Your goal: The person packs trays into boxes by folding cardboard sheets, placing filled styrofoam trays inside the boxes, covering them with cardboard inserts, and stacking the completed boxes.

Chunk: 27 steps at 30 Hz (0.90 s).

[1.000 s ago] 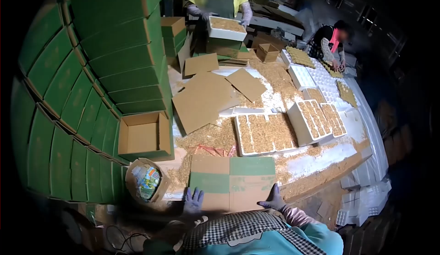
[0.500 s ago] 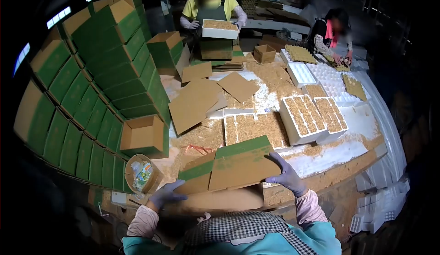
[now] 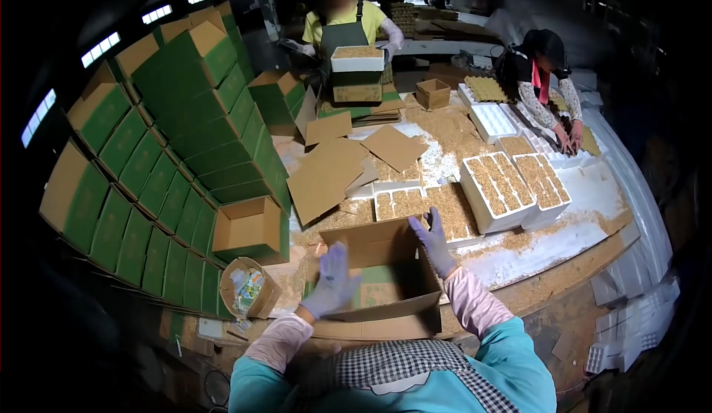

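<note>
An open-topped cardboard box (image 3: 371,244) stands at the near table edge in front of me, with bare brown inner walls and green at its bottom. My left hand (image 3: 332,285), in a lavender glove, is held over the box's left side with flat, outstretched fingers; contact is unclear. At the far right corner, my right hand (image 3: 433,244), gloved alike, lies against the right wall with its fingers stretched upward and apart. Part of the left wall is hidden behind my left hand.
Stacked green boxes (image 3: 126,227) rise at left, beside an open box (image 3: 248,227) and a bin (image 3: 259,294) of wrappers. White foam boxes (image 3: 498,187) filled with shavings stand ahead. Flat cardboard (image 3: 326,179) lies on the table. Two co-workers (image 3: 360,31) (image 3: 545,79) stand across it.
The folded flat cardboard between my hands has become an open box. My left hand has moved up and right; my right hand has moved slightly up and left. The right co-worker reaches farther forward.
</note>
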### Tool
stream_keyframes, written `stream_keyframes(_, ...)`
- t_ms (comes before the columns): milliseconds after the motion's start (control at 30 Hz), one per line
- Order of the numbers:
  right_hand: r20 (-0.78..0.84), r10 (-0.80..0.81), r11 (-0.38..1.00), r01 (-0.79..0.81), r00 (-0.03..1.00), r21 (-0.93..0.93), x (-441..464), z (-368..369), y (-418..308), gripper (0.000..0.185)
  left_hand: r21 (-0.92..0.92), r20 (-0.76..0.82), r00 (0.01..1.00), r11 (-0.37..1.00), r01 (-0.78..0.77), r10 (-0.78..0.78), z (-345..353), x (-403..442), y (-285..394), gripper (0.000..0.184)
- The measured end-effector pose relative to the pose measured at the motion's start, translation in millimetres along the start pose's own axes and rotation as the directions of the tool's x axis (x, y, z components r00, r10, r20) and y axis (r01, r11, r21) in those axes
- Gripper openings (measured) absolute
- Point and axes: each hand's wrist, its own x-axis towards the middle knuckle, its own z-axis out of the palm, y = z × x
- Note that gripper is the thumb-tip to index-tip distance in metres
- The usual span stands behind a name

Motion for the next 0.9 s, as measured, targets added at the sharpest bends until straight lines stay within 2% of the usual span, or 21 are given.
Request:
stream_keyframes(33,0.023,-0.101,0.982,0.104,0.995,-0.159,-1,6,6,0.098,-0.013,0.218,0.972,0.997,-0.081,0.082,3,-11,21,0.094)
stream_keyframes(100,0.062,-0.278,0.881,0.28,0.959,-0.382,-6,15,17,0.108,0.024,0.634,0.742,0.954,-0.3,0.217,25,-13,19,0.1)
stream_keyframes(133,0.136,-0.196,0.85,0.238,0.971,-0.471,-11,13,13,0.112,0.03,0.628,0.743,0.947,-0.321,0.233,2,8,17,0.1)
stream_keyframes(167,0.212,-0.088,0.805,0.195,0.973,-0.56,-24,7,11,0.116,0.228,0.402,0.894,0.924,-0.305,0.196,-21,25,15,0.098)
stream_keyframes(200,0.243,-0.103,0.647,0.25,0.965,-0.72,-35,8,7,0.118,0.406,0.146,0.972,0.885,-0.228,0.183,-41,36,17,0.097)
stream_keyframes(300,0.23,-0.03,0.576,0.205,0.973,-0.791,-31,15,11,0.112,0.409,0.148,0.984,0.899,-0.154,0.101,-55,50,20,0.095)
stream_keyframes(333,0.146,-0.129,0.727,0.193,0.981,-0.659,-33,8,25,0.088,0.334,0.067,0.991,0.933,-0.135,0.119,-51,37,26,0.087)
stream_keyframes(367,0.073,-0.319,0.837,0.317,0.945,-0.447,-32,-9,36,0.065,0.342,0.06,0.99,0.929,-0.143,0.13,-31,17,19,0.087)
stream_keyframes(400,-0.079,-0.251,0.955,0.233,0.965,-0.185,-46,-30,33,0.049,0.246,0.1,0.978,0.948,-0.2,0.181,0,-9,6,0.08)
stream_keyframes(467,-0.366,-0.175,0.977,0.115,0.914,-0.18,-101,-60,-9,0.04,0.142,0.119,0.965,0.958,-0.249,0.234,13,-14,0,0.074)
stream_keyframes(500,-0.269,-0.324,0.936,0.264,0.907,-0.234,-121,-71,2,0.043,0.054,0.2,0.959,0.976,-0.213,0.199,5,-12,7,0.067)
stream_keyframes(533,0.058,-0.455,0.838,0.449,0.889,-0.31,-129,-67,-26,0.047,-0.03,0.295,0.94,0.985,-0.172,0.173,-2,-13,9,0.061)
stream_keyframes(567,0.394,-0.498,0.717,0.623,0.772,-0.313,-135,-63,-55,0.053,-0.041,0.303,0.938,0.986,-0.163,0.168,6,-3,0,0.061)
stream_keyframes(633,0.59,-0.432,0.453,0.73,0.682,-0.512,-103,-45,-48,0.067,-0.104,0.265,0.918,0.955,-0.278,0.296,19,35,-31,0.06)
stream_keyframes(667,0.426,-0.415,0.407,0.583,0.804,-0.703,-84,-31,-31,0.072,-0.113,0.277,0.916,0.956,-0.269,0.29,12,41,-20,0.06)
stream_keyframes(700,0.439,-0.278,0.301,0.512,0.854,-0.805,-70,-28,2,0.074,-0.146,0.353,0.915,0.977,-0.153,0.196,1,48,4,0.063)
stream_keyframes(767,0.368,-0.32,0.63,0.486,0.873,-0.606,-65,-25,29,0.069,-0.154,0.421,0.901,0.987,-0.044,0.105,-15,36,21,0.066)
stream_keyframes(800,0.194,-0.193,0.87,0.259,0.962,-0.419,-72,-26,26,0.067,-0.1,0.291,0.94,0.983,-0.156,0.179,-15,15,22,0.07)
stream_keyframes(833,0.063,0.003,0.988,0.006,0.998,-0.151,-92,-28,27,0.064,-0.036,0.171,0.95,0.965,-0.26,0.263,-13,-1,18,0.074)
stream_keyframes(867,0.148,0.18,0.984,-0.18,0.973,-0.013,-96,-35,82,0.06,-0.022,0.161,0.947,0.96,-0.279,0.279,-21,-2,-3,0.074)
stream_keyframes(900,0.256,0.348,0.918,-0.383,0.902,0.101,-97,-44,135,0.056,-0.215,0.071,0.987,0.968,-0.128,0.146,-31,-11,-30,0.076)
